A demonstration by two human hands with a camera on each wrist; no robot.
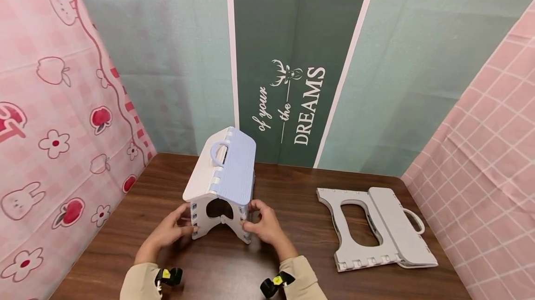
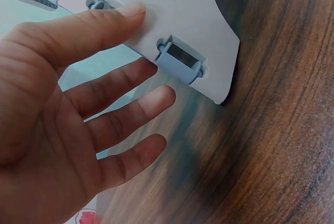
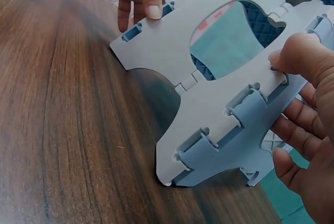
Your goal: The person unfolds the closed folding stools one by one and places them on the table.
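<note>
Between the standing folding stool (image 1: 238,165) and the flat grey stool (image 1: 401,225), a broad bare strip of counter (image 1: 288,193) lets a hand pass back as far as the green cloth (image 1: 188,81), which walls off the rear. The left hand (image 1: 169,230) and right hand (image 1: 269,228) block the standing stool's near lower corners, but the lane between the forearms leads freely to the arch under its end panel. Above the ridge, approach is open save for the upright loop handle (image 1: 212,153). The flat stool's handle (image 1: 420,222) juts rightward, narrowing the gap beside the pink checked cloth (image 1: 493,151).
</note>
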